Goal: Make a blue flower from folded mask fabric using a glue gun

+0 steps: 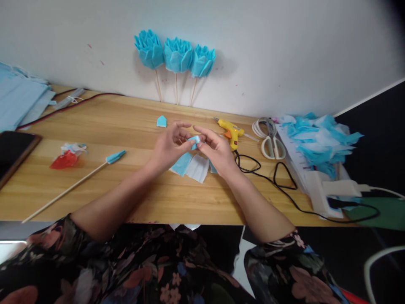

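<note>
Between the fingertips of both hands is a small folded piece of blue and white fabric. My left hand pinches its left side with thumb and fingers. On its right side, my right hand pinches it too. Cut blue and white fabric pieces lie on the table just below the hands. A small blue piece with a pointed top rests beyond my left hand. To the left lies a wooden stick with a rolled blue bud on its tip.
Three blue fabric flowers on sticks lean against the wall. At right are a yellow glue gun with a black cord, scissors, a heap of blue scraps and a power strip. Blue masks and a phone lie left.
</note>
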The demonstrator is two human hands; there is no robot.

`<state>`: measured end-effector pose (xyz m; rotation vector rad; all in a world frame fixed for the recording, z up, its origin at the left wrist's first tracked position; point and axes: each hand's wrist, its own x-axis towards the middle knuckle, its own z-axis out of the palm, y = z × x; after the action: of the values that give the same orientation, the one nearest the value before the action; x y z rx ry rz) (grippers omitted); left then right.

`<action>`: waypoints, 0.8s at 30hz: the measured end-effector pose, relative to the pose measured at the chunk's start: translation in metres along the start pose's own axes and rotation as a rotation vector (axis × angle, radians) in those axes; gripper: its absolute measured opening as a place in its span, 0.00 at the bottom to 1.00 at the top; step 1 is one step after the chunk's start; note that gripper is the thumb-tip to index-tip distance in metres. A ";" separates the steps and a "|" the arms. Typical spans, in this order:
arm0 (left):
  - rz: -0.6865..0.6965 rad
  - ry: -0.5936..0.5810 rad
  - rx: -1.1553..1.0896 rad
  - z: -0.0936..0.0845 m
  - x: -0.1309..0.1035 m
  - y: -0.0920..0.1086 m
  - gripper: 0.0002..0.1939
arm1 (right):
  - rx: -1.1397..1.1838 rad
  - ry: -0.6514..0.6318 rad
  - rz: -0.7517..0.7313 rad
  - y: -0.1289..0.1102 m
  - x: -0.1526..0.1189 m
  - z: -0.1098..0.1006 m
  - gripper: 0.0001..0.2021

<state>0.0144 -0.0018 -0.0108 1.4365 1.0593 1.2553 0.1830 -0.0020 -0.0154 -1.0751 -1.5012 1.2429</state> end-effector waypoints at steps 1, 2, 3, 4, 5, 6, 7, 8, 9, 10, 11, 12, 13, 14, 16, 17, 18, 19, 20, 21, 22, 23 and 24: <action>-0.048 -0.034 -0.064 0.000 0.000 0.001 0.20 | -0.002 -0.002 0.001 -0.001 0.000 0.000 0.21; -0.092 -0.059 -0.111 -0.001 0.001 0.002 0.20 | -0.003 -0.003 0.002 -0.002 -0.001 0.000 0.21; -0.128 -0.071 -0.143 -0.001 0.001 0.004 0.20 | -0.003 -0.002 0.000 -0.003 -0.001 0.000 0.20; -0.152 -0.070 -0.162 -0.002 0.001 0.005 0.20 | 0.002 0.001 -0.004 -0.003 -0.001 -0.001 0.19; -0.164 -0.062 -0.172 -0.003 0.001 0.007 0.19 | 0.009 0.006 -0.010 -0.004 -0.001 -0.001 0.18; -0.167 -0.051 -0.176 -0.003 0.001 0.008 0.19 | 0.017 0.011 -0.017 -0.004 -0.002 -0.002 0.18; -0.162 -0.044 -0.176 -0.004 0.001 0.009 0.19 | 0.021 0.018 -0.022 -0.004 -0.002 -0.003 0.17; -0.155 -0.041 -0.172 -0.004 0.001 0.010 0.19 | 0.020 0.026 -0.024 -0.005 -0.002 -0.003 0.16; -0.145 -0.044 -0.165 -0.004 0.001 0.010 0.18 | 0.013 0.034 -0.020 -0.004 -0.002 -0.004 0.16; -0.135 -0.050 -0.156 -0.004 0.001 0.009 0.18 | 0.004 0.040 -0.015 -0.004 -0.001 -0.004 0.16; -0.122 -0.057 -0.145 -0.003 0.000 0.009 0.18 | -0.003 0.044 -0.011 -0.004 -0.001 -0.005 0.16; -0.107 -0.063 -0.134 -0.003 0.000 0.008 0.18 | -0.007 0.042 -0.010 -0.003 -0.001 -0.005 0.16; -0.090 -0.069 -0.122 -0.002 0.000 0.007 0.18 | -0.008 0.033 -0.012 -0.003 0.000 -0.005 0.17; -0.073 -0.075 -0.113 -0.002 -0.001 0.005 0.19 | -0.010 0.020 -0.016 -0.002 0.000 -0.005 0.19; -0.053 -0.091 -0.109 -0.001 0.000 0.004 0.19 | -0.024 -0.004 -0.026 -0.001 0.001 -0.005 0.21; -0.051 -0.097 -0.119 -0.001 0.000 0.003 0.20 | -0.039 -0.011 -0.028 -0.001 0.001 -0.005 0.21; -0.053 -0.100 -0.137 -0.002 0.000 0.002 0.20 | -0.057 -0.017 -0.030 -0.001 0.002 -0.005 0.22; -0.060 -0.100 -0.164 -0.003 0.001 0.002 0.20 | -0.072 -0.023 -0.032 -0.001 0.001 -0.005 0.22; -0.068 -0.101 -0.196 -0.004 0.001 0.001 0.21 | -0.086 -0.032 -0.035 -0.001 0.001 -0.005 0.22; -0.076 -0.101 -0.232 -0.004 0.002 0.001 0.22 | -0.097 -0.044 -0.039 -0.002 0.001 -0.004 0.22; -0.084 -0.103 -0.269 -0.005 0.002 0.001 0.23 | -0.106 -0.060 -0.044 -0.003 0.000 -0.004 0.23; -0.092 -0.106 -0.308 -0.006 0.003 0.001 0.24 | -0.113 -0.073 -0.050 -0.004 0.000 -0.003 0.23; -0.104 -0.108 -0.345 -0.006 0.003 0.001 0.25 | -0.119 -0.082 -0.054 -0.005 0.000 -0.003 0.23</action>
<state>0.0086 0.0014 -0.0092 1.1571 0.7891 1.2036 0.1855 -0.0024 -0.0101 -1.0643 -1.6742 1.1848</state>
